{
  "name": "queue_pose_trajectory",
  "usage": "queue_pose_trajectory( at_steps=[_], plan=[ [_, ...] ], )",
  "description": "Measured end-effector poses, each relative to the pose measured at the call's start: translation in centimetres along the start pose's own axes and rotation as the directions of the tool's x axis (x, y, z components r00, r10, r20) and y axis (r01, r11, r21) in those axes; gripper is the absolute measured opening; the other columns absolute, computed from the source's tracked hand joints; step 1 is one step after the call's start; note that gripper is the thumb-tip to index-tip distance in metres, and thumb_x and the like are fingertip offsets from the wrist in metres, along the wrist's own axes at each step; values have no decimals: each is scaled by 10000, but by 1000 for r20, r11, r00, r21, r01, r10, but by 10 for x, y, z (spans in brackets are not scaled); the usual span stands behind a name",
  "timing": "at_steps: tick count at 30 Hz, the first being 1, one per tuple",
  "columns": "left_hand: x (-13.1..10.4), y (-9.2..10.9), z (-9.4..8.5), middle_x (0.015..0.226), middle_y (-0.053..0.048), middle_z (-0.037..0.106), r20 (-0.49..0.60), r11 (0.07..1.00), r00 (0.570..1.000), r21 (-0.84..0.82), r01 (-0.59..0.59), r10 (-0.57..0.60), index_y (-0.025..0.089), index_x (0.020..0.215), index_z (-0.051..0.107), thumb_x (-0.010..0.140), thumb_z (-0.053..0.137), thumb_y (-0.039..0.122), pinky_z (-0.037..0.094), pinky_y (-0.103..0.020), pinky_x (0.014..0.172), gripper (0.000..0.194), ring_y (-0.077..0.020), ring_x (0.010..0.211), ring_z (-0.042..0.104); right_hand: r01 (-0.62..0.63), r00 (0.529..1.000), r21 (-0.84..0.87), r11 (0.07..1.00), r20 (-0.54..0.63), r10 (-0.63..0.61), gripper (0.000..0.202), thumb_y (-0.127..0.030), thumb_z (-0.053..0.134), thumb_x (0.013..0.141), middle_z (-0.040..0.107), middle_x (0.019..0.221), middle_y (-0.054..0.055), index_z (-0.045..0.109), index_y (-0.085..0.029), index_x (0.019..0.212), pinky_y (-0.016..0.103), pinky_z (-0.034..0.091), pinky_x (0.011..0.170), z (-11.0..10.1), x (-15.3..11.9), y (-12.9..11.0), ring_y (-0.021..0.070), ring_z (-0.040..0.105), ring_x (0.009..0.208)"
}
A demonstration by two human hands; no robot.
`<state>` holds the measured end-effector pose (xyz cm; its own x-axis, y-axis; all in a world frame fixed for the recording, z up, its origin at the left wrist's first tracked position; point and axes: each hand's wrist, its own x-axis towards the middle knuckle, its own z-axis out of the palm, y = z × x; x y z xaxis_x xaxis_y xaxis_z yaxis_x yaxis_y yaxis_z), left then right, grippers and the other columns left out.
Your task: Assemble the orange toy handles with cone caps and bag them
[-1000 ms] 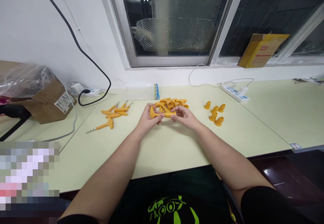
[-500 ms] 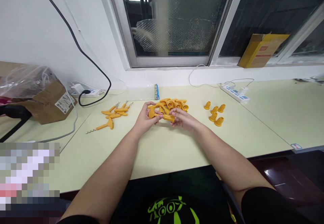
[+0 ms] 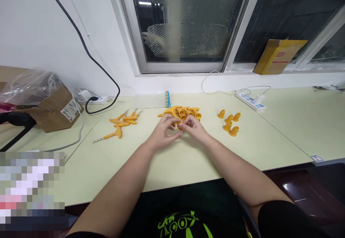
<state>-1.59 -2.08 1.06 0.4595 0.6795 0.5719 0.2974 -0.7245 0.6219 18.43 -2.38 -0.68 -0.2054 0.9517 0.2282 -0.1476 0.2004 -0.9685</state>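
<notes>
A pile of yellow corkscrews point(image 3: 174, 111) with bell-shaped cups lies at mid-table, several cup mouths facing me. My left hand point(image 3: 165, 131) is at the near side of this pile, thumb and fingers apart in a curve, with nothing visible gripped. Close beside it, my right hand point(image 3: 194, 127) has its fingers curled and pinched together; whatever they hold, if anything, is hidden. Yellow parts show between and behind the fingertips. To the left lie several yellow T-handles with metal spiral screws point(image 3: 122, 122). Several loose yellow cups point(image 3: 228, 125) stand or lie on the right.
A clear plastic bag point(image 3: 151, 99) lies behind the pile. Power strips point(image 3: 250, 101) sit along the wall, with a black cable point(image 3: 88, 56) hanging at the left. A cardboard box point(image 3: 58, 108) is on the left; a yellow carton point(image 3: 280, 56) leans on the window.
The yellow corkscrew parts held between both hands have left the left hand, and a handle now lies atop the pile. My left hand has opened and come nearer me; the right fingers have curled in.
</notes>
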Motion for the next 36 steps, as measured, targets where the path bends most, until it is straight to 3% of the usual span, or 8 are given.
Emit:
queue_pose_trajectory(
  at_steps=[2,6,11,15,20,29,33,36],
  plan=[
    [-1,2,2,1195,-97,541,59,999,997,-3,-54,54,265,1222,681,872,752,306,635,-369,853,360,-218,1063,623,22,998,-15,1000,53,-21,456,-543,805,786,647,801,-20,463,-244,826,322,542,717,3,-1,3,169,659,779],
    [1,-3,2,1089,-83,617,-81,998,996,53,-26,30,224,1051,726,945,646,261,634,-339,833,138,-200,1031,652,34,993,-61,998,118,-27,390,-548,737,851,658,877,-2,503,-241,908,323,539,756,4,0,8,166,653,825],
    [4,-15,-8,983,-56,664,-286,978,953,147,148,-101,208,955,722,915,633,227,631,-324,797,99,-181,911,678,55,986,-206,977,166,-20,339,-473,718,874,662,1197,66,587,-237,1080,345,558,820,-4,0,7,166,657,905],
    [4,-29,-15,944,-64,669,-395,937,892,169,305,-220,193,885,711,869,646,228,632,-333,761,75,-188,852,675,88,990,-347,934,138,-42,283,-436,705,880,667,1025,43,622,-224,1049,318,535,753,-13,-2,0,155,627,802],
    [4,-42,-15,946,-71,685,-353,893,878,194,407,-324,202,886,719,833,650,215,621,-333,730,88,-202,847,662,131,989,-417,899,120,-88,237,-419,686,880,638,885,23,626,-203,956,284,474,663,-20,-2,-7,146,571,722],
    [4,-46,-12,980,-83,673,-317,907,891,162,388,-325,188,937,723,871,617,244,627,-332,730,137,-199,877,671,142,989,-506,851,117,-96,161,-364,632,915,651,858,13,644,-212,967,264,442,603,-27,-1,-7,130,541,646],
    [4,-44,-12,1004,-86,675,-327,923,896,137,359,-300,185,981,717,912,593,288,632,-338,737,175,-199,902,678,124,991,-683,720,127,-50,201,-256,658,882,710,1057,52,683,-233,1080,302,475,673,-25,-3,-3,132,574,648],
    [4,-44,-8,1024,-88,669,-296,930,903,99,354,-313,182,1002,708,914,591,284,635,-339,746,179,-199,929,678,112,993,-789,604,112,-38,295,-198,699,844,710,1093,82,701,-240,1136,330,474,745,-21,-3,2,167,599,731]
  ],
)
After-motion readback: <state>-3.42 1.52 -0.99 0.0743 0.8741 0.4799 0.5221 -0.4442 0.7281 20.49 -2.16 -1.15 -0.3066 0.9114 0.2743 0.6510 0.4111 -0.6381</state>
